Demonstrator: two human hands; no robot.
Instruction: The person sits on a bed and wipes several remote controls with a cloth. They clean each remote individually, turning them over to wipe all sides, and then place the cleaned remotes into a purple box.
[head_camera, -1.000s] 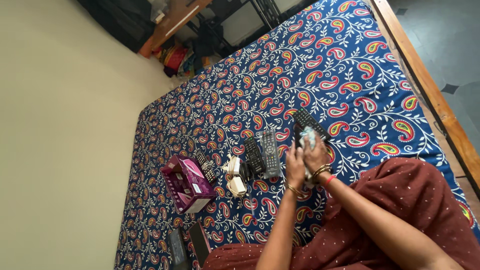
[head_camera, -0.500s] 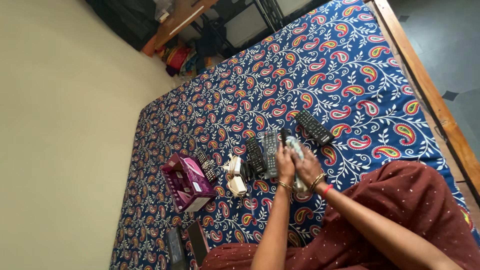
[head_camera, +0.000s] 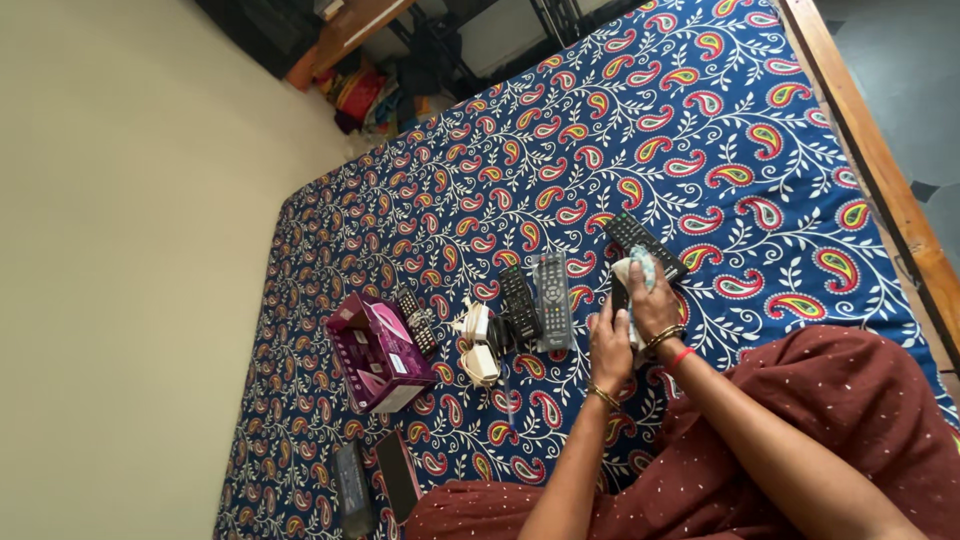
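My left hand (head_camera: 607, 347) grips a black remote (head_camera: 620, 296), held upright above the bed. My right hand (head_camera: 656, 308) presses a pale blue-white cloth (head_camera: 638, 268) against that remote. Most of the remote is hidden between the hands and the cloth. Both hands hover just right of a row of remotes lying on the blue paisley bedsheet (head_camera: 600, 140).
On the sheet lie a long black remote (head_camera: 652, 246), a grey remote (head_camera: 552, 301), a black remote (head_camera: 518, 301), a small remote (head_camera: 414, 320), white chargers (head_camera: 476, 348), a purple box (head_camera: 378, 352) and two dark flat devices (head_camera: 375, 485). A wooden bed edge (head_camera: 880, 170) runs along the right.
Both hands, with cloth and remote, swung left toward the grey remote, then came back right near the long black remote. The cloth now sits higher on the held remote.
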